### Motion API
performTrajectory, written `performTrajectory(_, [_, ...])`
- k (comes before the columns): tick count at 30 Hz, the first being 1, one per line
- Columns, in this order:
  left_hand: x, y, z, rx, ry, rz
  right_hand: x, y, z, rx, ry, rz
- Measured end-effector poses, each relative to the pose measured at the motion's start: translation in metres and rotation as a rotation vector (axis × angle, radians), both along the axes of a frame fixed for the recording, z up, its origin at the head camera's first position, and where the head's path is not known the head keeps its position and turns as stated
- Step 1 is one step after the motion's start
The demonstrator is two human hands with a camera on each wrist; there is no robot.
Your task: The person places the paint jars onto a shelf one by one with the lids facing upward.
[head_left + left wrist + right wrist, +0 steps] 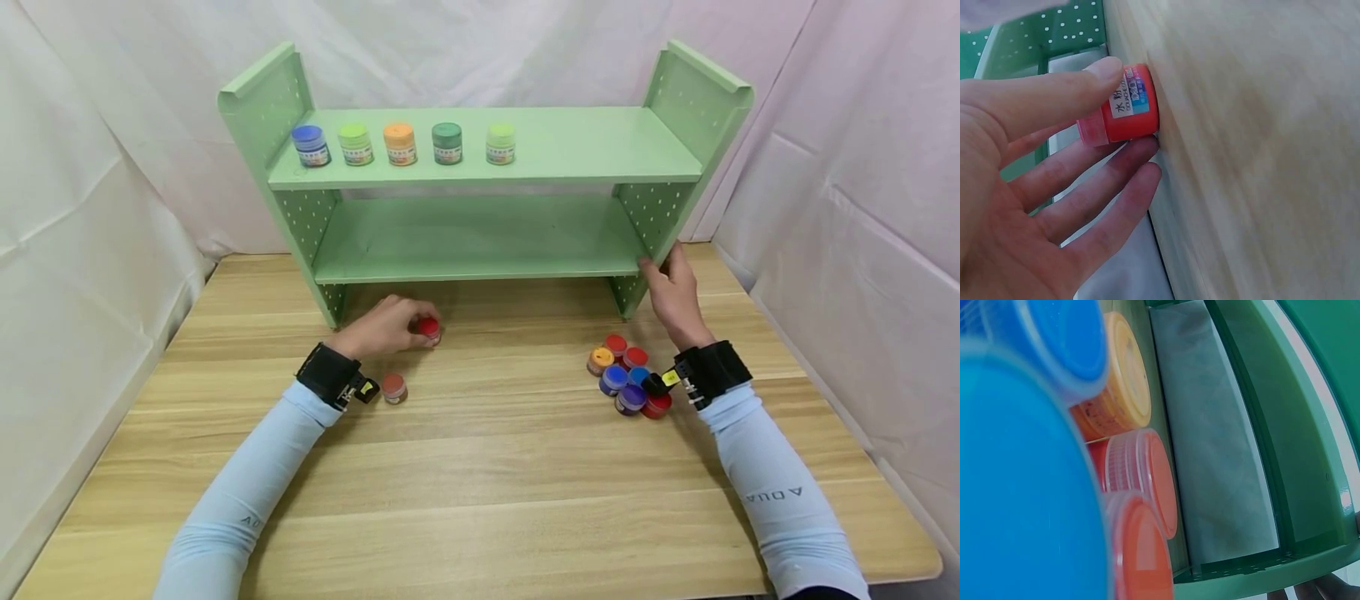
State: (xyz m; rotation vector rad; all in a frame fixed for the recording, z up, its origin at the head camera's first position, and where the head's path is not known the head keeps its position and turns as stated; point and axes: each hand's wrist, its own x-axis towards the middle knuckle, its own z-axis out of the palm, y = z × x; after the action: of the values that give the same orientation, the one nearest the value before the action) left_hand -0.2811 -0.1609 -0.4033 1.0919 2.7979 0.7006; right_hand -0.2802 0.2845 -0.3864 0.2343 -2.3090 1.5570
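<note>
My left hand [392, 325] pinches a small red paint jar [428, 329] between thumb and fingers, low at the table, in front of the shelf's left part. The left wrist view has the thumb lying by the label of this red jar [1132, 103], its base close against the wood. A second jar with a brownish-red lid [393, 387] stands nearer me, beside the left wrist. My right hand [675, 296] grips the right side panel of the green two-tier shelf [480, 237], with fingers showing behind the edge in the right wrist view.
Several paint jars, blue, light green, orange and dark green [447, 143], line the upper shelf's left half. A cluster of red, yellow, blue and purple jars [631, 398] stands on the wooden table [480, 483] beside the right wrist. White cloth [862, 208] hangs around the table.
</note>
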Motion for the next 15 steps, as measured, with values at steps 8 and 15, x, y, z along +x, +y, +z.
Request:
performTrajectory(8, [0.006, 0.001, 0.017, 0.081, -0.002, 0.030, 0.002, 0.000, 0.000, 0.004, -0.007, -0.009])
performTrajectory(15, [0.016, 0.010, 0.038, 0.158, 0.070, 0.002, 0.002, -0.001, 0.002, -0.002, -0.025, 0.004])
